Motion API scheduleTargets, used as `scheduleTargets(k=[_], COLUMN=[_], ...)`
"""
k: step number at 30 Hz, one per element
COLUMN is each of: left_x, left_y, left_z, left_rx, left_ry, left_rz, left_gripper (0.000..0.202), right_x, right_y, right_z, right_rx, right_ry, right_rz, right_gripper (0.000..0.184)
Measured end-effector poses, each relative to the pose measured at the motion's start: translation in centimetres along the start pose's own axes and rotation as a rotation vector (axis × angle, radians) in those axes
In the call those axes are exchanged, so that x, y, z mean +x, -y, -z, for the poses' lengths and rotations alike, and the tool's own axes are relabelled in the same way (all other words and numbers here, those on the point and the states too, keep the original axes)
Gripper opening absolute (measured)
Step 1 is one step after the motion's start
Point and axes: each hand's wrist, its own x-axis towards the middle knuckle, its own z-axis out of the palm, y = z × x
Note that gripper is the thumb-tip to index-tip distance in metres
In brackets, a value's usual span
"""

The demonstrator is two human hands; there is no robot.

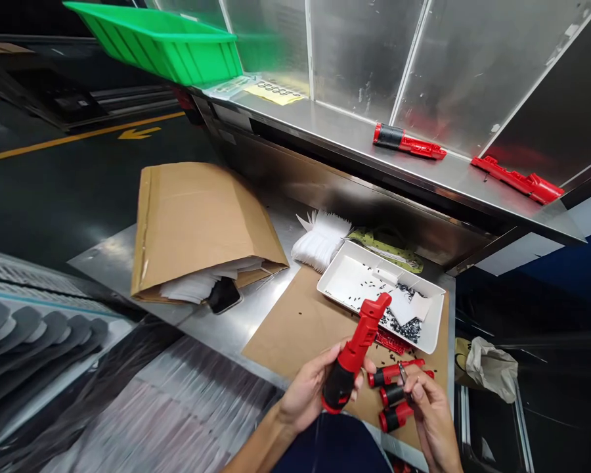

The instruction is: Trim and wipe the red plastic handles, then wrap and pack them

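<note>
My left hand (309,387) is wrapped round the black grip end of a red and black tool housing (355,351), which tilts up to the right over the cardboard sheet (295,328). My right hand (431,410) pinches a small thin metal piece (402,373) between thumb and fingers, just right of the housing. Three more red and black housings (396,394) lie on the cardboard between my hands. Behind them stands a white tray (347,282) with small black parts and white slips.
A brown cardboard envelope (197,226) holds white sheets, with a phone (225,295) at its mouth. A stack of white pieces (322,240) lies by the tray. On the steel shelf are two red housings (408,142) (519,180) and a green bin (162,43).
</note>
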Motion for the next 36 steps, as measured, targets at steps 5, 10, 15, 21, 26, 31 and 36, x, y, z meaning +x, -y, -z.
scheduleTargets(k=[5, 10, 15, 21, 26, 31, 36], left_x=[0.1, 0.8, 1.5, 1.8, 1.3, 0.9, 0.7], left_y=[-0.1, -0.2, -0.2, -0.1, -0.2, -0.2, -0.3], left_z=[-0.9, -1.4, -2.5, -4.3, -5.1, -5.3, -5.3], left_rx=[0.014, -0.039, -0.085, -0.123, -0.136, -0.187, -0.181], left_ry=[0.013, 0.007, -0.044, -0.031, -0.042, -0.054, -0.03], left_rz=[-0.026, 0.016, 0.027, -0.009, 0.025, 0.049, 0.068], left_gripper=[0.045, 0.058, 0.065, 0.061, 0.069, 0.075, 0.073], right_x=[-0.7, -2.0, -3.0, -2.9, -3.0, -3.3, -3.6], right_y=[2.2, 4.9, 7.0, 7.4, 7.5, 7.5, 7.9], right_z=[1.5, -0.2, -3.7, -5.5, -6.5, -5.5, -5.2], right_rx=[-0.19, -0.276, -0.093, -0.254, -0.254, -0.354, -0.377], right_ry=[-0.072, -0.159, -0.365, -0.299, -0.261, -0.176, -0.093], right_rz=[0.382, 0.648, 0.428, 0.713, 0.782, 0.776, 0.784], right_gripper=[0.013, 0.014, 0.055, 0.037, 0.048, 0.036, 0.034])
